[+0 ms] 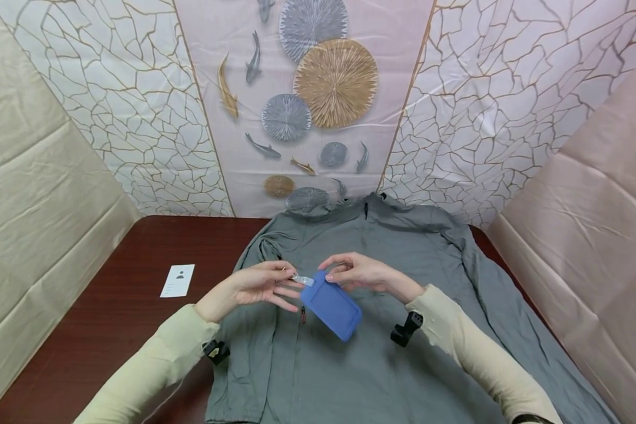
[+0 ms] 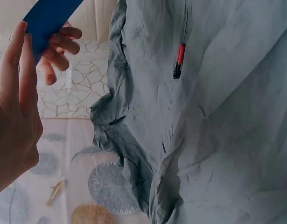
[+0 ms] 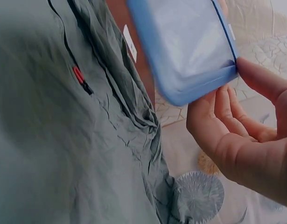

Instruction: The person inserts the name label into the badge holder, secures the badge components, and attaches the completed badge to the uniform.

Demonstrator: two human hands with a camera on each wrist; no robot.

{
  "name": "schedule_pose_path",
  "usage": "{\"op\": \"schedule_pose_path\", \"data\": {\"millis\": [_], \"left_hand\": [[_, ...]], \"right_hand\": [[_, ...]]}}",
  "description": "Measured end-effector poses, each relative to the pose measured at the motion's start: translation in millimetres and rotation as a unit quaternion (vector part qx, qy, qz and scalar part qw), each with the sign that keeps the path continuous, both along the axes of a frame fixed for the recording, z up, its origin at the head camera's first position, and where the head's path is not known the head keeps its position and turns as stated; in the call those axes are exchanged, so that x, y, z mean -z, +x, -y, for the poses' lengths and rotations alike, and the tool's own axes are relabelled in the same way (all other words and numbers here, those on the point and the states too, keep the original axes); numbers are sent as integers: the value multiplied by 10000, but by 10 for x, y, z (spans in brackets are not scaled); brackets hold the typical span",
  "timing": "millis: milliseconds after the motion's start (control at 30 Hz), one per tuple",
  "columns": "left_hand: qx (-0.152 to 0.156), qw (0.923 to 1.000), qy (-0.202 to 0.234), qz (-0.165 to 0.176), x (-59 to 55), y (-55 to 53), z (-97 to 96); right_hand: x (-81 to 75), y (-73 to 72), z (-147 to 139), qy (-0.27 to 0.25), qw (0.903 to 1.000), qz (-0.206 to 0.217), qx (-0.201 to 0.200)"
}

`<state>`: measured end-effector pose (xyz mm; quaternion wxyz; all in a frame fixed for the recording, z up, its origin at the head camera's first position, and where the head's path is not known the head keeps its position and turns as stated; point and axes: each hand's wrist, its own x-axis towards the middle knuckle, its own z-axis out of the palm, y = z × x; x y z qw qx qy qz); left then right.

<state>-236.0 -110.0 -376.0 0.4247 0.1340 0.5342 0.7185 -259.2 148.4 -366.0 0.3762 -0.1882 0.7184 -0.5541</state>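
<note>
Pinching the clear strap point(image 1: 304, 280) of a blue badge holder point(image 1: 333, 309) between thumb and forefinger of the left hand point(image 1: 267, 285), with the remaining fingers fanned out below. Gripping the blue badge holder itself near its strap end between thumb and fingers of the right hand point(image 1: 356, 272). Held up in the air between both hands, tilted, with the lower end slanting towards the right in the head view, and with a clear window facing the right wrist camera. Directly below, spread over the desk point(image 1: 106, 312) with its collar towards the patterned backdrop point(image 1: 392, 76), a grey jacket point(image 1: 434, 259), with a red and black zipper pull point(image 1: 303, 315) on its front. On the bare desk surface to the left, well apart from the hands, a white card point(image 1: 177, 281) with a small printed figure.
</note>
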Motion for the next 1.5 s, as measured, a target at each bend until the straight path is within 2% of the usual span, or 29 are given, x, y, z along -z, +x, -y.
{"op": "schedule_pose_path", "data": {"millis": [300, 500, 700, 933, 1100, 1267, 1500], "left_hand": [[-288, 9987, 388, 165, -66, 11, 70], [-251, 9952, 878, 345, -120, 35, 93], [261, 9940, 1038, 233, -118, 71, 110], [1046, 9915, 766, -107, -35, 76, 78], [1425, 9887, 469, -24, 7, 94, 5], [1805, 9823, 502, 29, 41, 119, -76], [2014, 9776, 591, 163, 100, 154, -136]], "right_hand": [[25, -27, -146, -96, 9999, -47, -27], [8, -29, -230, -133, 9999, -43, 21], [-61, -42, -267, -222, 9997, -54, 121], [-165, -71, -294, -65, 9988, -485, 86], [-191, -84, -299, 60, 9975, -693, -102], [-176, -98, -299, 18, 9967, -785, -222], [-114, -118, -304, 23, 9965, -798, -242]]}}
